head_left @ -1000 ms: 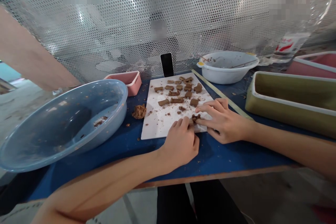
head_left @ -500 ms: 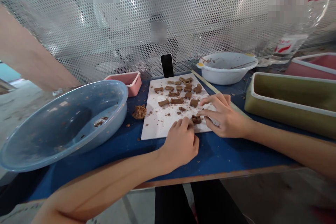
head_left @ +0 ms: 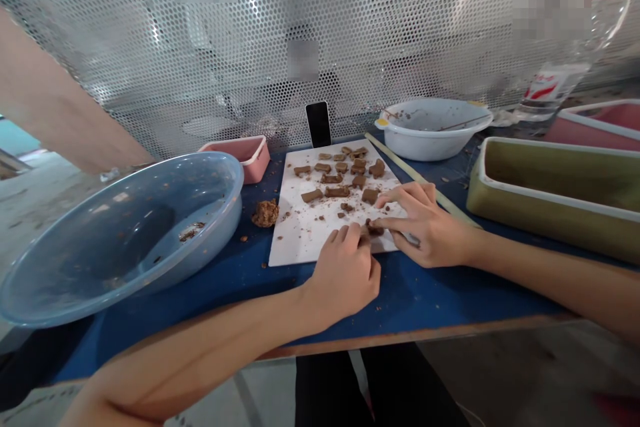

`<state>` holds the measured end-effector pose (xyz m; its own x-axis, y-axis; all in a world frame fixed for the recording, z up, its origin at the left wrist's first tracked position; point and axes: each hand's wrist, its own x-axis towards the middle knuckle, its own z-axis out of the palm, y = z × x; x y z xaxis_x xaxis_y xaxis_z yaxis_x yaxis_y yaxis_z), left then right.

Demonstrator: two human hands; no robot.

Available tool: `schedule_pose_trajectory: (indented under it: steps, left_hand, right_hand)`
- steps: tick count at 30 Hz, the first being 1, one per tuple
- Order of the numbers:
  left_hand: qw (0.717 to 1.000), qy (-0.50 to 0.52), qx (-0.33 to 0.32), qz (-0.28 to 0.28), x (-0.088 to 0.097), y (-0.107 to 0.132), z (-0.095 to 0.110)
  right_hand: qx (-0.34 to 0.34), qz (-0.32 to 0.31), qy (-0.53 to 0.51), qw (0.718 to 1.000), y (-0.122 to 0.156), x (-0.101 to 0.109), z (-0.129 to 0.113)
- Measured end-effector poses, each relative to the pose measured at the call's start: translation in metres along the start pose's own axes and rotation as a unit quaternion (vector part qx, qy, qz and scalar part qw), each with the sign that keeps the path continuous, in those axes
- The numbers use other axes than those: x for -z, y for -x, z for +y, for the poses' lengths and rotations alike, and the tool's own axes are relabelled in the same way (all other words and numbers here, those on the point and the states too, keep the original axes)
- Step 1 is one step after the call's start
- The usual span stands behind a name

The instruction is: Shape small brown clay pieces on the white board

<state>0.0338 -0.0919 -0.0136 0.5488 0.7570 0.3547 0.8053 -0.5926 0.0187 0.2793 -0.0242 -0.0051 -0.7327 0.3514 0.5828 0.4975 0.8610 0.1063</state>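
head view: seemingly shaping brown lump [head_left: 375, 231] with left hand [head_left: 346, 268] and right hand [head_left: 423, 225], close together, cannot tell if clamped; next, probably press lightly, evenly.

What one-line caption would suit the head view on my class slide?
Both hands at a small brown lump on a white board, shaped brown pieces lying beyond.

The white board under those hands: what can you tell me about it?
The white board is a thin sheet with straight edges; its material is unclear. It lies flat on the blue table, a pale green strip along its right side. Brown, clay-like pieces and crumbs are scattered over it. The left hand and right hand are at its near right part, around a small brown lump, hiding some of that edge.
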Motion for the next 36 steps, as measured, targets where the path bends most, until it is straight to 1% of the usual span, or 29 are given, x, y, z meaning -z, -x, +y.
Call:
schedule_pose_trajectory:
  steps: [9,16,22,27,31,36]
  left_hand:
    - [1.000,0.016,-0.006,-0.008,-0.001,0.000,0.000]
    - [1.000,0.012,0.012,-0.004,-0.001,0.000,0.000]
    - [1.000,0.009,0.002,-0.002,-0.002,0.001,0.000]
    - [1.000,0.007,-0.002,0.015,-0.003,0.000,-0.003]
    - [0.999,0.003,0.002,0.049,-0.001,-0.005,-0.010]
    - [0.998,0.016,0.011,0.064,0.001,-0.008,-0.015]
  right_hand:
    - [0.029,-0.002,-0.009,1.000,-0.001,-0.001,0.002]
    - [-0.010,0.008,0.000,1.000,-0.001,0.000,0.000]
    - [0.007,-0.003,-0.009,1.000,0.000,-0.001,-0.001]
    - [0.005,-0.013,-0.022,1.000,0.001,-0.002,0.001]
    - [0.012,-0.009,-0.017,1.000,0.001,-0.001,0.002]
    - [-0.021,0.003,-0.010,1.000,0.001,0.000,0.001]
